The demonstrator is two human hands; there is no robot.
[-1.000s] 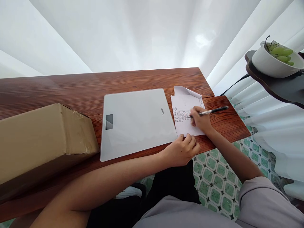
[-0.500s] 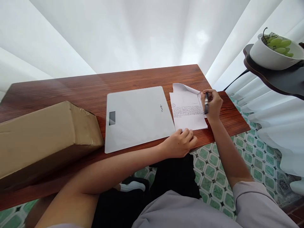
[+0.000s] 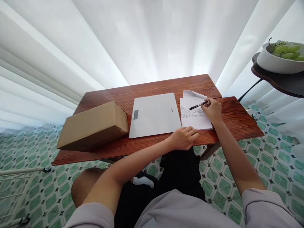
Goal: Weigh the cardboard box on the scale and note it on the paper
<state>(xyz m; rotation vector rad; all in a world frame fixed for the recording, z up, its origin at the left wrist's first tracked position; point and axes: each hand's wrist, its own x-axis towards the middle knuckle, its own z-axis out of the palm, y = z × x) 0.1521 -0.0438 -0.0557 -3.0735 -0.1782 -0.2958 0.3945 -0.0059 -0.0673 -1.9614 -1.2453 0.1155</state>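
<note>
The writing on the sheet of paper [image 3: 195, 114] is too small to read, and its far corner curls up, hiding what lies beneath. The right hand [image 3: 212, 109] rests on the sheet's right part, fingers pinching a black pen [image 3: 198, 105] that lies nearly level, tip pointing left over the page. The left hand [image 3: 185, 138] sits at the near edge of the wooden worktop [image 3: 228, 126], fingers loosely curled together, fingertips touching the paper's near edge. Just left of the sheet lies a flat white scale [image 3: 154, 114], its small display dark and unreadable. Further left, a closed cardboard box [image 3: 93, 126], contents hidden. At upper right, a white bowl [image 3: 275, 63] on a dark shelf [image 3: 280, 83], cut off by the frame edge, holds green grapes [image 3: 287, 52].
</note>
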